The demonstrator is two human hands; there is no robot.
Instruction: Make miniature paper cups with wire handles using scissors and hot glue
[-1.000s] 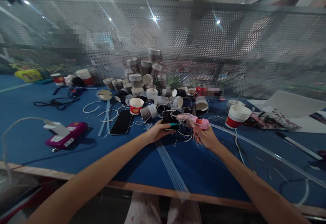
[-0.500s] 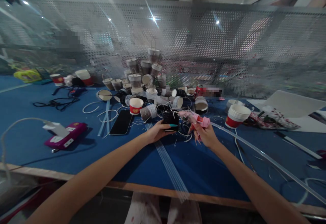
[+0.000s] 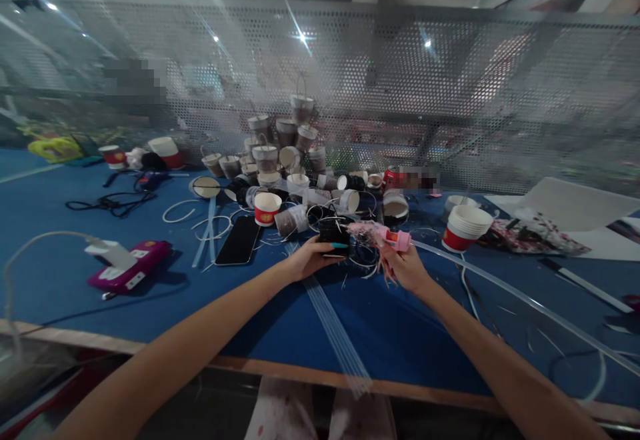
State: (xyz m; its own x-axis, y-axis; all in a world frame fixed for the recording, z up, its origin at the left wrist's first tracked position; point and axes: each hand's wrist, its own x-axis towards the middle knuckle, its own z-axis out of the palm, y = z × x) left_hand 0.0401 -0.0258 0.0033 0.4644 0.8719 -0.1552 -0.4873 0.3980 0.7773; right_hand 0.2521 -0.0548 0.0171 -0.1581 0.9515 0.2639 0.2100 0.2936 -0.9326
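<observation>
Left hand (image 3: 311, 258) is clamped around a small black cup (image 3: 334, 232), held just above the blue table (image 3: 280, 307), thumb across the near side so the rim faces the tool. Right hand (image 3: 407, 268) is closed around a pink glue gun (image 3: 384, 235), nozzle end aimed left at the cup and just about touching it. My read: the cup is steadied in hand rather than on the table so the nozzle can reach its wall; the contact point itself is too blurred to confirm.

Materials: the cup looks like dark-wrapped paper, matte. The gun is glossy pink plastic with an orange-red part near the grip, crusted with pale stringy residue. Thin white loops lie under both hands, likely handle stock.

Clear glue sticks (image 3: 335, 330) lie in a parallel bundle running from the hands toward the table edge, within reach. Behind the cup, a pile of small bucket-shaped cups (image 3: 280, 143) with wire-like handles is stacked against the perforated metal screen (image 3: 450, 80). A red-and-white paper cup (image 3: 267, 208) stands upright left of the hands, beside a black phone (image 3: 239, 240) lying flat. A stack of white paper cups (image 3: 465, 227) sits to the right. A magenta device (image 3: 131, 265) with a white cable plugged in lies far left.
</observation>
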